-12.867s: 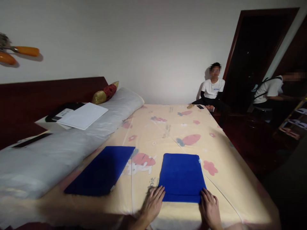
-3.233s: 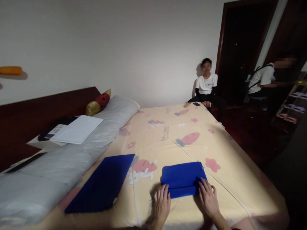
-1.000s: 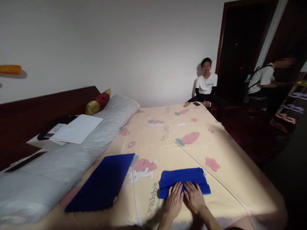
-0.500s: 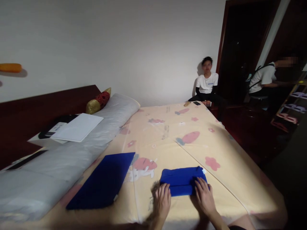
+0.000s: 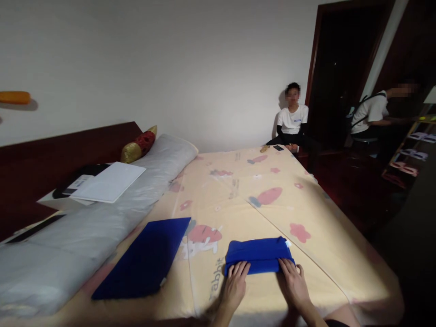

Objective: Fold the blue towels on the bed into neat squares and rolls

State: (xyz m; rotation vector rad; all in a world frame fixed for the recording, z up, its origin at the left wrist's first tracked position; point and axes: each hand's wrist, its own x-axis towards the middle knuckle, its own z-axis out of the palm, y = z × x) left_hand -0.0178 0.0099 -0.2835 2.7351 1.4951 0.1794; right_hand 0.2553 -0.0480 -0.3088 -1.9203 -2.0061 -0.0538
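Royal-blue fabric is lying just beyond the person's two hands: a folded cloth [image 5: 256, 251] on the near part of a pale yellow bedsheet [image 5: 235, 218]. Its long axis is running left to right across the front of the body, the right end angling slightly farther away. Neither hand is clearly nearer; both are touching its near side. The left hand [image 5: 236, 284] is resting its fingers toward the left end, and the right hand [image 5: 293, 279] is curving its fingers over the right end. The hands are standing apart, with a stretch of blue showing between them. Whether the thumbs are pinching from beneath, I cannot tell.

The cloth is forming a compact, wide bundle, plain and matt. One crease is running lengthwise, separating a raised near band from the flatter far part. A small white label [image 5: 288, 244] is sticking out at the far right corner. To the left, well apart, a larger dark-blue cloth [image 5: 146, 259] is lying flat.
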